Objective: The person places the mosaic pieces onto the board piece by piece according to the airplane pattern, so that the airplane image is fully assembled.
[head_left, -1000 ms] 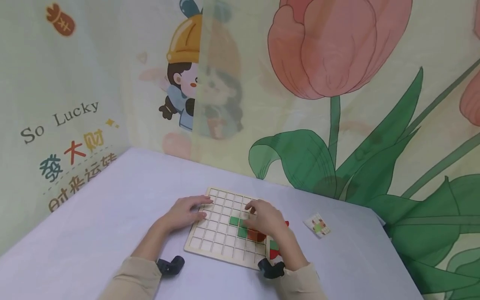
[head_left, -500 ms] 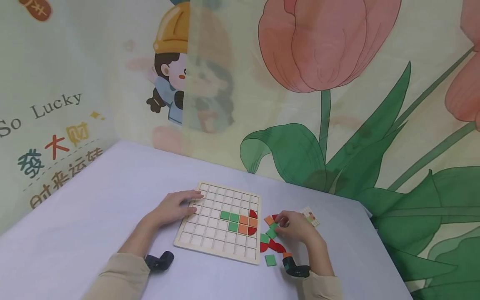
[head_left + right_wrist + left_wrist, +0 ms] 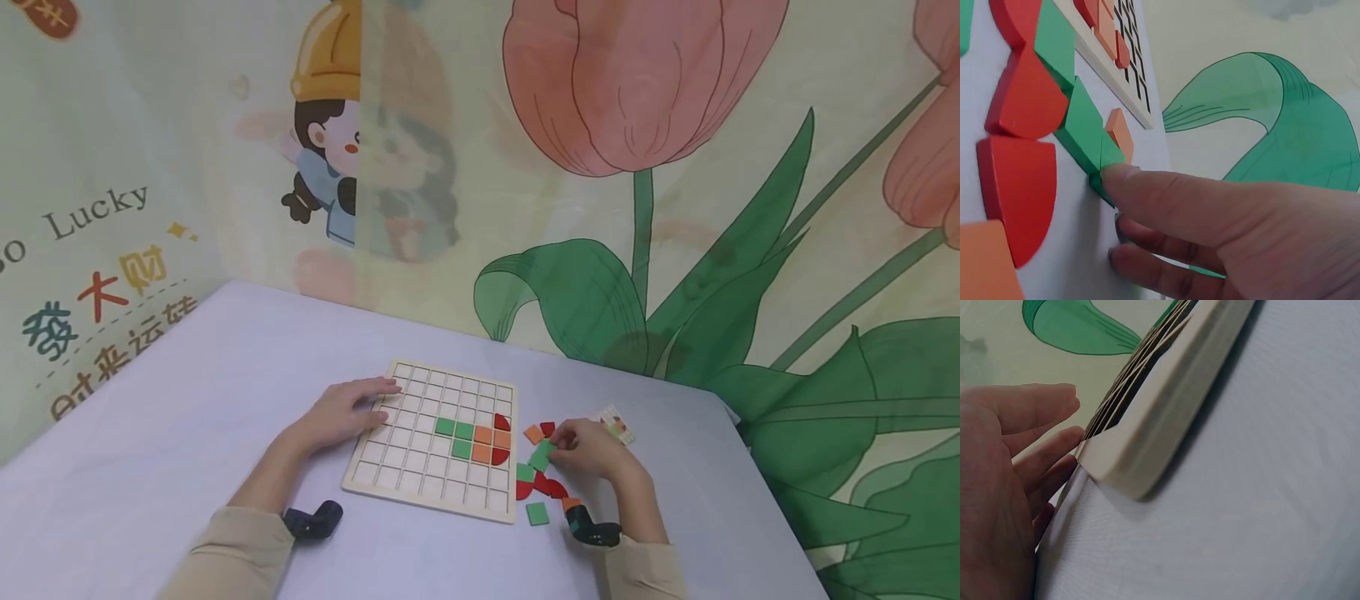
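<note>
grid board [image 3: 412, 459] lies on the white counter [image 3: 247, 375], green, orange and red pieces [image 3: 445, 427] set in its squares. the left hand [image 3: 337, 415] is spread at the board's left edge. beyond the right edge, among loose pieces [image 3: 537, 514], the right hand [image 3: 591, 450] has its thumb against a green tile [image 3: 1083, 125]; whether it is pinched, i cannot tell.

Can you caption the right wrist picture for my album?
The right hand touches a green tile, with loose red pieces nearby and the wooden grid board beyond.
</note>
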Tool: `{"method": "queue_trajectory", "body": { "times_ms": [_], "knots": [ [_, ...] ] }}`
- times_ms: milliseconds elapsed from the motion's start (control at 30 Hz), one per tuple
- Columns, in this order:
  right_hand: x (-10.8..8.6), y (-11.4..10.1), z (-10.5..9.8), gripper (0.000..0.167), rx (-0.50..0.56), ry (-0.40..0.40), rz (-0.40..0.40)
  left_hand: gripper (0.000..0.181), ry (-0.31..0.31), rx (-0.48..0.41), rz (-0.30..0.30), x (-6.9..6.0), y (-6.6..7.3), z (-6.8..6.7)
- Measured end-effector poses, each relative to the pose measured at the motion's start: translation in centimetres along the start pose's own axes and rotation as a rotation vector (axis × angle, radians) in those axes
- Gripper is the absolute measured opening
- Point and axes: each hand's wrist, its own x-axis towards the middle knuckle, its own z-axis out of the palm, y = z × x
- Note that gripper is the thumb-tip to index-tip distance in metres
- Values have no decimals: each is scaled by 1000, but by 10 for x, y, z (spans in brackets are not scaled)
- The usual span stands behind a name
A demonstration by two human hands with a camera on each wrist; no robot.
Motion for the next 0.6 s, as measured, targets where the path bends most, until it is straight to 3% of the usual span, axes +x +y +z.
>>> {"method": "queue_trajectory", "body": {
  "times_ms": [233,367,500,600],
  "knots": [
    [4,0,3,20,38,-13,-22,44,17,4,26,-1,-1,-1],
    [6,-2,1,17,77,62,-57,44,12,-3,24,0,-1,-1],
    [11,-34,11,15,194,159,-125,44,3,-12,-5,0,0,-2],
    [18,-73,30,14,261,156,-224,43,6,-19,-13,-1,-1,-1]
  ]
}}
